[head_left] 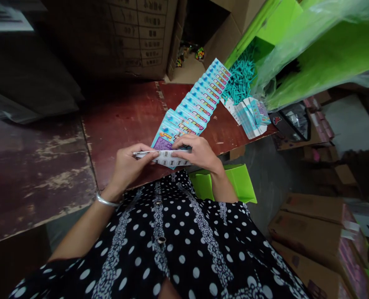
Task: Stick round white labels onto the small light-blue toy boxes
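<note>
My left hand (131,164) pinches the left end of a white sticker sheet (167,159) printed with rows of small round labels. At its right part, my right hand (199,151) has its thumb on the sheet and its fingers bent over the top edge. Whether a single sticker is between those fingertips cannot be made out. Right behind the sheet, a long overlapping row of flat light-blue printed packets (199,101) runs away across the table. The nearest packet, with a purple panel, is partly covered by my hands and the sheet.
The worn red table (116,120) ends just before my body. Turquoise sticks (242,77) heap in a green box at the back right, beside a stack of blue-and-white cartons (251,118). Cardboard boxes (140,37) stand behind; a green bin (240,182) is below the edge.
</note>
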Action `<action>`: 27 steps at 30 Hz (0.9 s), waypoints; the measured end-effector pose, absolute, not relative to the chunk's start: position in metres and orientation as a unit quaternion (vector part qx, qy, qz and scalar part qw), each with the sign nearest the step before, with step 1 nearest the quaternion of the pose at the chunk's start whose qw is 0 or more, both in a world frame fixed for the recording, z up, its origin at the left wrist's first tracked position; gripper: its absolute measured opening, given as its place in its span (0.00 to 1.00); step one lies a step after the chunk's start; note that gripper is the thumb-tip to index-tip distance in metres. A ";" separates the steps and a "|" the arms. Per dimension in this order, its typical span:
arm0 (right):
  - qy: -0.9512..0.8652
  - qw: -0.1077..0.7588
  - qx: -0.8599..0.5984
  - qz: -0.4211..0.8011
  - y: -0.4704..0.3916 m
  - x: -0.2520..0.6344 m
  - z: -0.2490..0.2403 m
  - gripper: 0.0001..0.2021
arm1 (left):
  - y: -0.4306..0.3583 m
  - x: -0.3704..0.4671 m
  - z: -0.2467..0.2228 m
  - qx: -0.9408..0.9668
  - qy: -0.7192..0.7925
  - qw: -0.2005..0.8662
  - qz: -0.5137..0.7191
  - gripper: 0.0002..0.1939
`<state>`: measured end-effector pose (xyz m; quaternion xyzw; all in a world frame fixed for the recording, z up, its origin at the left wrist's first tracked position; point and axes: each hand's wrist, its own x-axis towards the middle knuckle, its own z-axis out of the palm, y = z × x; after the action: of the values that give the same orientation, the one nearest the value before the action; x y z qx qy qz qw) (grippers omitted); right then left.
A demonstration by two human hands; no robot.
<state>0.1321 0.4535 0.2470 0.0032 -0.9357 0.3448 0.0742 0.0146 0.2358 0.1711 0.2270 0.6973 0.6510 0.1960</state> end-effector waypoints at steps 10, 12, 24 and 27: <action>-0.943 0.116 0.003 0.311 0.450 0.137 0.238 0.06 | 0.234 0.014 0.173 0.250 0.681 0.185 0.663 0.06; -0.939 0.137 0.018 0.314 0.450 0.136 0.235 0.06 | 0.234 0.014 0.174 0.230 0.687 0.195 0.661 0.08; -0.864 0.293 -0.041 0.409 0.465 0.129 0.241 0.11 | 0.239 0.011 0.170 0.143 0.683 0.285 0.657 0.16; -0.819 0.356 -0.146 0.426 0.499 0.112 0.244 0.09 | 0.240 0.011 0.169 0.144 0.677 0.304 0.655 0.16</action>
<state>0.1123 0.4992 0.2444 -0.1457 -0.8187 0.4261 0.3563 0.0115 0.2397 0.1688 0.1438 0.6768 0.6548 0.3041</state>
